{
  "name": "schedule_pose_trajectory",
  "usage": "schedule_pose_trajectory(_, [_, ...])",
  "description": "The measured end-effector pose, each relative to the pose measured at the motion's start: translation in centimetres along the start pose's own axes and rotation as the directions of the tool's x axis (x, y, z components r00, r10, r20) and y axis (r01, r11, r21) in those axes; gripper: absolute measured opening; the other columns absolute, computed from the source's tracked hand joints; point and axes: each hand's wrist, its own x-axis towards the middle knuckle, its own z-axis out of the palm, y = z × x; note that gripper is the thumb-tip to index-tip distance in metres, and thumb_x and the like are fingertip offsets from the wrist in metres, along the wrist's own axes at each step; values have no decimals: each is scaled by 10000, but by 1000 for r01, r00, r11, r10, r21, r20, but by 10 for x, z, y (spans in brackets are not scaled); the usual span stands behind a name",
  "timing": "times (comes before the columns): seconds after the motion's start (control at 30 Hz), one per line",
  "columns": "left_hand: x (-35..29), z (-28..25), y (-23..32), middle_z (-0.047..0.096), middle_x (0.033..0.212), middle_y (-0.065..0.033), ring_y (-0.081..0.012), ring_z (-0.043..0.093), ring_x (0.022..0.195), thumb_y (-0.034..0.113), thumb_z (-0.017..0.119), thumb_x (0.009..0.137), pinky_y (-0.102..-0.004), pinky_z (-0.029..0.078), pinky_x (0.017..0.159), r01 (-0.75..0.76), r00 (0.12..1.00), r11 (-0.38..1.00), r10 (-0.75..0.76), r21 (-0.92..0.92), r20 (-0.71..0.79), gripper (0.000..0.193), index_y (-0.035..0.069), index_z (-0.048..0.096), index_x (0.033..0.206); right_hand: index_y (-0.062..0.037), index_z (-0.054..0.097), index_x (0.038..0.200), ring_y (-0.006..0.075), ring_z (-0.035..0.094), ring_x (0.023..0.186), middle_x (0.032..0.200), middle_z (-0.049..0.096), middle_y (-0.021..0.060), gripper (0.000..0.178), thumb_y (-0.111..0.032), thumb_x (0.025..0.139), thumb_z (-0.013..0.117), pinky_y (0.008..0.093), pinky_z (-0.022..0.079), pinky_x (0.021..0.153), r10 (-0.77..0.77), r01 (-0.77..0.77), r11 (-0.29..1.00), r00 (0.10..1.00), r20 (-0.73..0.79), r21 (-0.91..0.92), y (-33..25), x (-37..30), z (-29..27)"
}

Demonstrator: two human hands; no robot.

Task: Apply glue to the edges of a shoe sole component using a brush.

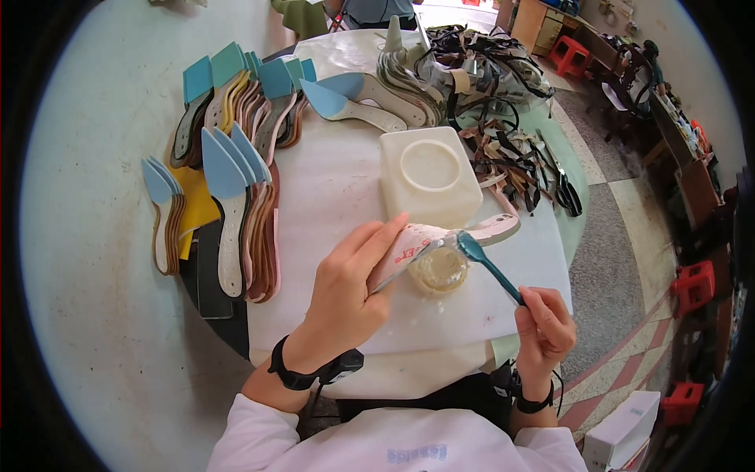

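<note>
My left hand (346, 279) is closed round the wide end of a pale insole (405, 245) with red print, holding it tilted above the table. Its narrow end (499, 228) points to the right. In my right hand (544, 324) is the handle of a teal brush (497, 271), pinched between thumb and fingers. The brush's head meets or nearly meets the insole's near edge; actual contact is hard to tell. Below them stands a small round jar (440, 277) with a yellowish, glue-like content, partly hidden by the insole. An upturned whitish plastic tub (432, 169) sits just beyond.
Stacks of insoles with blue and teal tips (228, 169) line the table's left side, beside a yellow sheet (198, 211) and a dark flat object (212, 275). More insoles (405, 94) lie at the back. Scraps (507, 157) and scissors (565, 185) are right. A person (377, 9) is beyond.
</note>
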Motion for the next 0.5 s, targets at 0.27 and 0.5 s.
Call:
schedule_pose_trajectory(0.27, [1,5,4,580,1023,-166,-261,578,892,-112,554,709,-265,435,797,-14,999,1000,15,21,-39,520,-13,521,1218,10,664,1011,139,561,674,855,605,109,271,92,755,627,216,430,567,44,-46,998,999,27,49,22,-2,-7])
schedule_pose_trajectory(0.5, [2,15,4,578,1028,-148,-228,568,913,-50,546,754,-263,422,826,39,999,998,-39,-53,-4,470,-23,518,1222,13,666,1003,146,566,671,858,608,114,258,85,757,629,221,439,562,44,-44,997,999,4,68,22,-2,-9])
